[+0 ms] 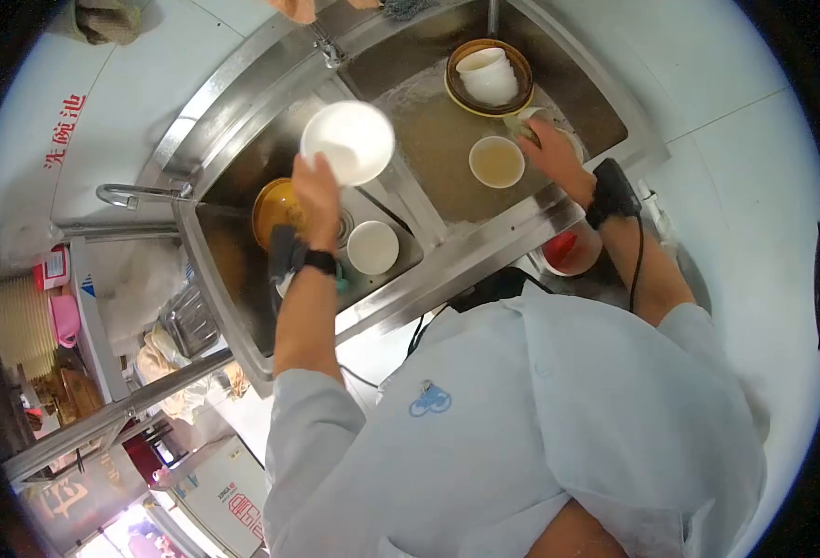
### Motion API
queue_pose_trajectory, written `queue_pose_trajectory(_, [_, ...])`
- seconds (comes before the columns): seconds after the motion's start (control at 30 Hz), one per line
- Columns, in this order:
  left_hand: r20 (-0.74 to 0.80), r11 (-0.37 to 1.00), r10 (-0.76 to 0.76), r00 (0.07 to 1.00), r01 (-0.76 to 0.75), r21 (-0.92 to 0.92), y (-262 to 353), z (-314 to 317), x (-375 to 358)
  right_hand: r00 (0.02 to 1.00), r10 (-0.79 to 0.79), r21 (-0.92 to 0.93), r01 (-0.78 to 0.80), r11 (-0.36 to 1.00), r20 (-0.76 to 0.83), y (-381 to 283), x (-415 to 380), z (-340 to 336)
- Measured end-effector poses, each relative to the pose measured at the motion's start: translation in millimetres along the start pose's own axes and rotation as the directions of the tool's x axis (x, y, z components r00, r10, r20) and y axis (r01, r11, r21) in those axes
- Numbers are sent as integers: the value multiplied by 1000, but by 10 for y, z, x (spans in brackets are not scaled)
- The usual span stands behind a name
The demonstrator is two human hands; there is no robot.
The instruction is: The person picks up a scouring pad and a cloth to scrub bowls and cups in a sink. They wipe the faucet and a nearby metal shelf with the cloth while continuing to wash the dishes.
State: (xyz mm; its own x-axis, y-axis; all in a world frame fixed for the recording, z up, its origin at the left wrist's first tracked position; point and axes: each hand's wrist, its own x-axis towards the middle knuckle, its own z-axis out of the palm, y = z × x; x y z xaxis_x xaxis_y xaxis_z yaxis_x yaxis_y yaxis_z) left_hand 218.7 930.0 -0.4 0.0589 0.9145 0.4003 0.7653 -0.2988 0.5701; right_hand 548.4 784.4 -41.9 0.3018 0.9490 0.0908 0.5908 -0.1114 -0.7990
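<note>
My left hand (317, 197) grips a white bowl (347, 142) by its near edge, above the left basin (233, 167) of a steel double sink. The bowl is tilted and slightly blurred. In the cloudy water of the right basin (419, 139), my right hand (556, 156) has its fingers curled at a pale greenish thing (527, 123), whose kind I cannot make out. Just left of that hand, a white bowl full of murky water (496, 162) sits in the basin. Beyond it, several stacked white bowls (487, 76) rest in a brown-yellow bowl (451, 91).
An orange-yellow bowl (270, 206) and another white bowl (373, 247) lie in the left basin. A curved faucet (135, 192) reaches over its left rim, and a tap (329, 48) stands at the back. Below the front edge is a container with something red (560, 249).
</note>
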Motion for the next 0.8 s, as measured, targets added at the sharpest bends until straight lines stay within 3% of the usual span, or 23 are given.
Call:
queue_pose_trajectory(0.03, [-40,997,70,997,-69,40,-148,-156,-62,953,-302,-405,273,872,-8,129,-44,-15])
queue_pose_trajectory(0.07, [-41,997,68,997,-67,39,-349,-223,-80,953,-302,-406,274,872,-6,149,-120,-51])
queue_pose_trajectory(0.13, [83,986,108,991,-118,118,-745,-235,-186,970,-136,-499,221,838,201,104,-327,-99])
queue_pose_trajectory(0.17, [84,987,102,991,-112,119,-881,-189,-265,969,-135,-499,224,837,207,70,-346,-88])
queue_pose_trajectory(0.2, [285,980,-146,947,99,174,-946,-170,-334,977,-106,-488,186,853,187,34,-358,-78])
queue_pose_trajectory(0.23, [454,921,-381,806,285,268,-1011,-154,-400,983,-76,-476,148,867,167,2,-361,-69])
queue_pose_trajectory(0.37, [599,924,-358,717,180,336,-1160,68,-735,985,-10,-502,95,860,170,-110,-319,-45])
queue_pose_trajectory(0.43, [633,909,-86,769,-200,366,-1534,333,-978,987,-22,-537,106,837,161,-33,-320,-30])
queue_pose_trajectory(0.5, [641,892,-212,738,-122,436,-1568,412,-1068,989,12,-549,73,832,148,10,-268,-43])
queue_pose_trajectory(0.57, [670,911,-280,688,-30,411,-1762,460,-1120,966,22,-453,101,886,257,82,-158,-69])
queue_pose_trajectory(0.6, [693,909,-353,629,56,412,-1781,464,-1142,958,147,-369,-48,928,247,44,-75,-71])
queue_pose_trajectory(0.73, [709,816,-460,535,-61,575,-1863,510,-1207,925,103,-386,50,921,367,222,335,-45])
queue_pose_trajectory(0.8, [659,842,-537,527,278,463,-1967,551,-1299,887,-75,-369,265,891,456,298,509,27])
